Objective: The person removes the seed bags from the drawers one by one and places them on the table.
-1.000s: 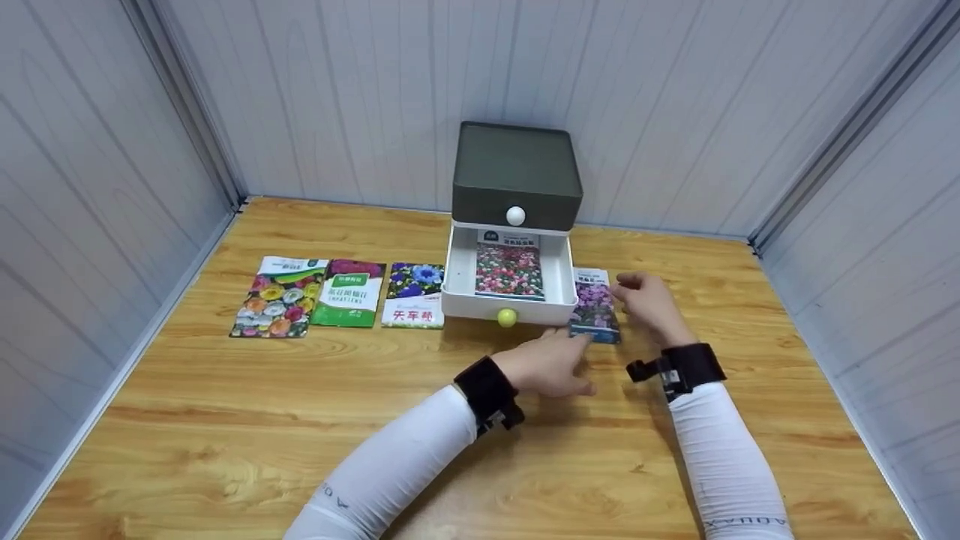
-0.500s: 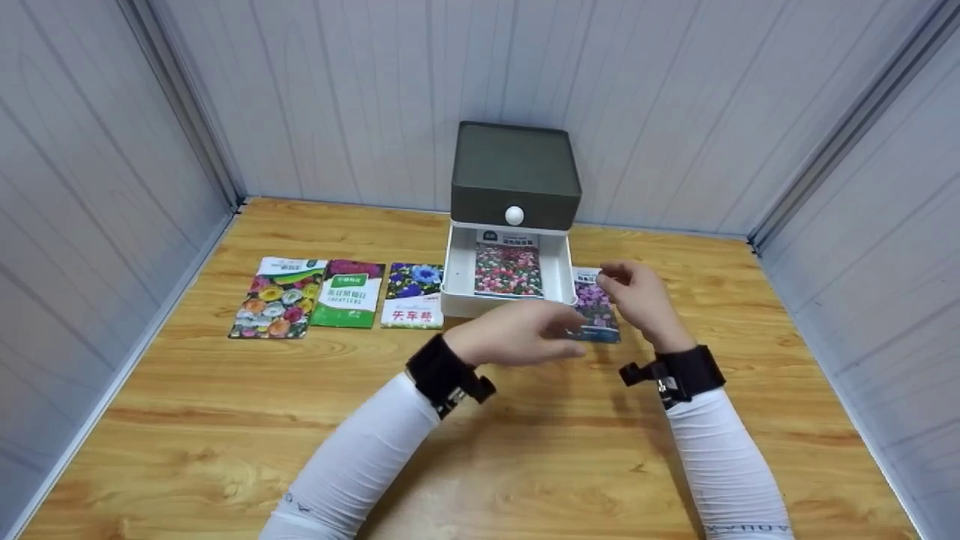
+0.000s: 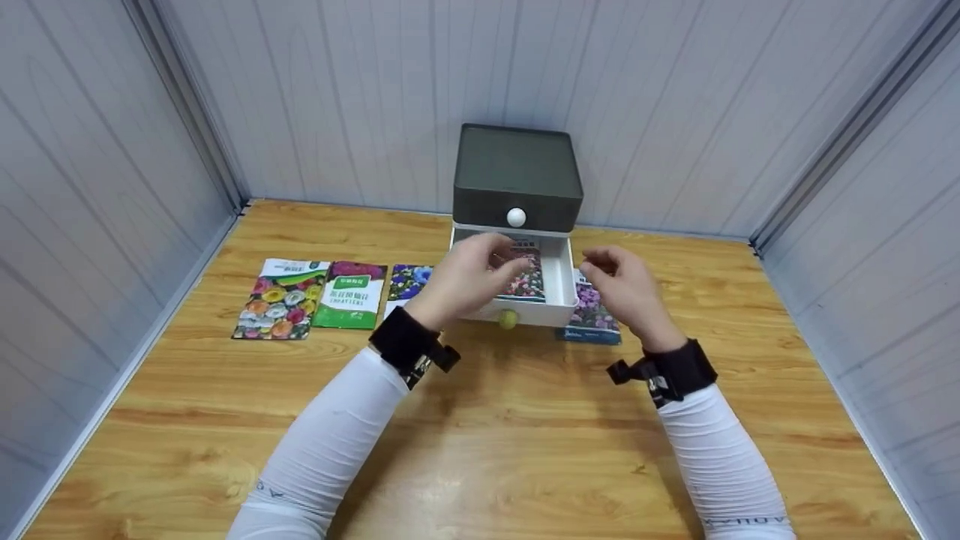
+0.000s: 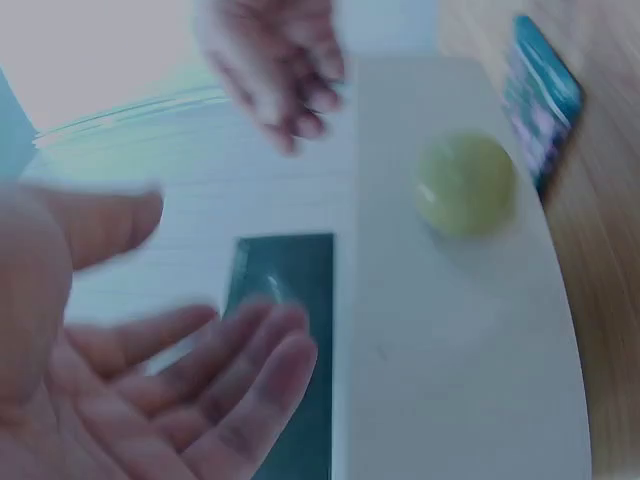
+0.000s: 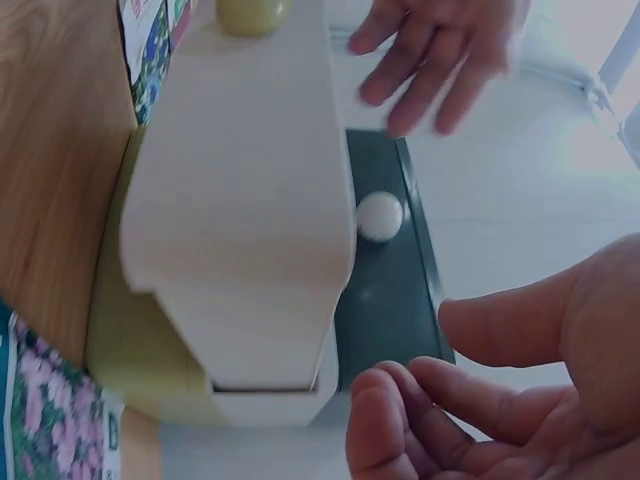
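Note:
My left hand (image 3: 466,276) hovers over the left part of a pulled-out white drawer (image 3: 547,313), fingers loosely bent and holding nothing. A flower seed packet (image 3: 529,279) lies inside, partly hidden by that hand. On the drawer front is a yellow-green knob (image 3: 508,320). To the right, my right hand (image 3: 628,294) is raised near the drawer's right side, above a purple-flower seed packet (image 3: 596,319) on the table. In the right wrist view, the right hand's thumb (image 5: 505,325) stands apart from its fingers, with nothing between them.
The dark green top drawer unit (image 3: 517,169) with a white knob (image 3: 516,217) stands near the back wall. Left of it lie a mixed-flower packet (image 3: 281,300), a green packet (image 3: 350,296) and a blue-flower packet (image 3: 407,283), partly covered by the left hand.
My left hand has moved left and up from beside the purple-flower packet to over the drawer. My right hand has lifted slightly and shifted left. The packets on the left stay put.

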`<state>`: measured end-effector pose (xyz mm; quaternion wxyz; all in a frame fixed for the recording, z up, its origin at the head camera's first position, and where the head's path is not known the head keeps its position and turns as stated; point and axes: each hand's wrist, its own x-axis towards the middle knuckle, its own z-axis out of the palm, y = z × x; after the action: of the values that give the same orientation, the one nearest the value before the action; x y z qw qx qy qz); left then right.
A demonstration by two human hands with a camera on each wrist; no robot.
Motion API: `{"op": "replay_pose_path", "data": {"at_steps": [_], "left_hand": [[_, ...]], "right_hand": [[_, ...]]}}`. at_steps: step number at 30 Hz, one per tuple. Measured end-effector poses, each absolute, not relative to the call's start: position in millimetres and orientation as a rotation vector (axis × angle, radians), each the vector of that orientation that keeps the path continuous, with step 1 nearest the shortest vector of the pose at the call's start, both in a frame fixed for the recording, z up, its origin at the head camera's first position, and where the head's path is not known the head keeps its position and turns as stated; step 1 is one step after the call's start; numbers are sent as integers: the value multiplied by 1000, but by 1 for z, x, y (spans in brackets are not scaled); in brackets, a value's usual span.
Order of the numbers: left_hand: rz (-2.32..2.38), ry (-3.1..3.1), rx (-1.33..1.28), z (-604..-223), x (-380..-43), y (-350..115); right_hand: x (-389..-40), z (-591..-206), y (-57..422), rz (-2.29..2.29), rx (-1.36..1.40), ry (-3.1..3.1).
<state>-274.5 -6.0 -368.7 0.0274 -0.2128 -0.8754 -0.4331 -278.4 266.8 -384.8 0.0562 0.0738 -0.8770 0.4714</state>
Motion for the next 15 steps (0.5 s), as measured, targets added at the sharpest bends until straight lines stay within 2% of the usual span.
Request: {"op": "replay_pose_path", "data": {"at_steps": [6, 15], "left_hand": [[-1252, -2796, -445, -372, -287, -14], [-1129, -2911, -334, -373, -296, -15]], "right_hand": [[-281, -376, 244, 1376, 344, -2686], [-297, -361, 211, 1073, 463, -2942]]}}
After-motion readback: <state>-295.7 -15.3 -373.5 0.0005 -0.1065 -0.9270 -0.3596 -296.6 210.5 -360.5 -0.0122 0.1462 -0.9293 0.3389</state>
